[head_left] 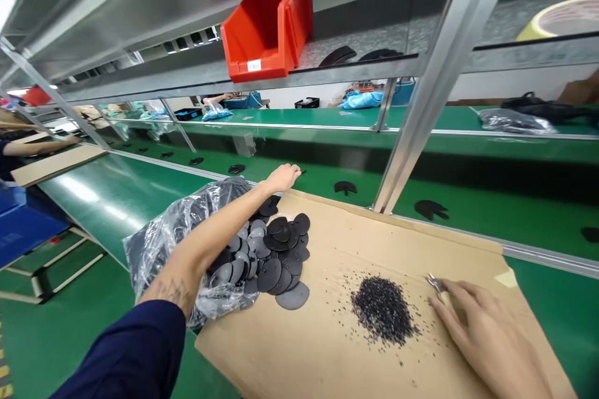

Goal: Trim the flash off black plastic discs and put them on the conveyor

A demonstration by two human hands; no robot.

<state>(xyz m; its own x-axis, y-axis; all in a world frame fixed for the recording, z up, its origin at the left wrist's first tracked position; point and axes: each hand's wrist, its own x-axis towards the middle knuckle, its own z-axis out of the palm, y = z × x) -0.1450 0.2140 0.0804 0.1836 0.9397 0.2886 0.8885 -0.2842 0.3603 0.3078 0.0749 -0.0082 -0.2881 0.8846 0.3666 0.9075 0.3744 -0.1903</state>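
Note:
My left hand reaches far forward over the green conveyor belt, fingers curled at a small black part that I can barely make out. My right hand rests on the cardboard sheet at the right, gripping a small metal cutter whose tip pokes out to the left. A heap of black round discs spills from a clear plastic bag under my left forearm. A small mound of black trimmings lies just left of the cutter.
Black parts ride spaced out along the belt. A slanted metal post rises from the belt's near rail. A red bin sits on the shelf above. Another person's arm lies at the far left. Blue crates stand lower left.

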